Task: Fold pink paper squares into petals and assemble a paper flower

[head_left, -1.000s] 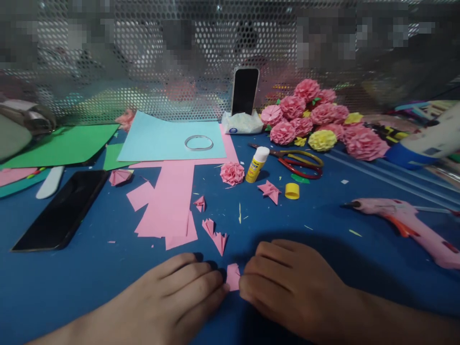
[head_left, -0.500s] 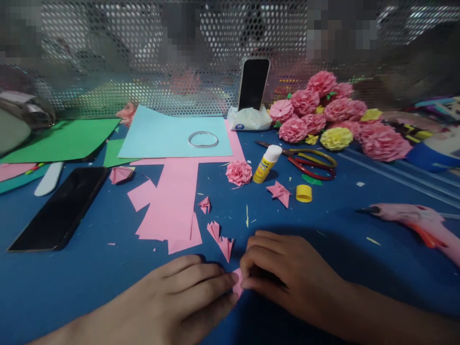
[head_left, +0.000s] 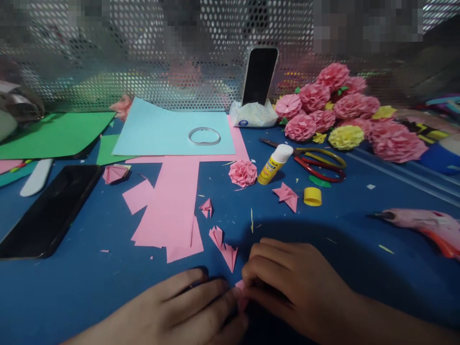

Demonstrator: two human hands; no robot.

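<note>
Small pink paper piece: you have the small pink paper piece (head_left: 240, 285) at the near middle of the table (head_left: 89, 297), between your hands and mostly covered by them.
Your right hand: the fingers of the right hand (head_left: 294, 282) curl in, thumb and forefinger pinching the paper's right side.
Your left hand: the left hand (head_left: 196, 306) lies palm down, fingers long and close together, tips on the paper's left side; you can't tell from this view whether it pinches too.
Just beyond your fingers: folded pink pieces (head_left: 224, 249), joined in a small chain, with a little folded piece (head_left: 206, 207) farther off.
Left of those: pink paper strips (head_left: 172, 206) overlapping, and a black phone (head_left: 53, 208) lying flat.
Middle: a pink paper flower (head_left: 243, 173) beside the upright glue stick (head_left: 275, 164), its yellow cap (head_left: 312, 196) off to the right past a pink paper star (head_left: 286, 196).
Right: a pink glue gun (head_left: 424, 225) on its side; scissors (head_left: 318, 163) lie behind the cap.
Back: a light blue sheet (head_left: 161, 134) carrying a silvery ring (head_left: 204, 143); a phone (head_left: 260, 76) propped upright on a white packet (head_left: 253, 115); pink and yellow paper flowers (head_left: 334, 108) heaped to its right.
</note>
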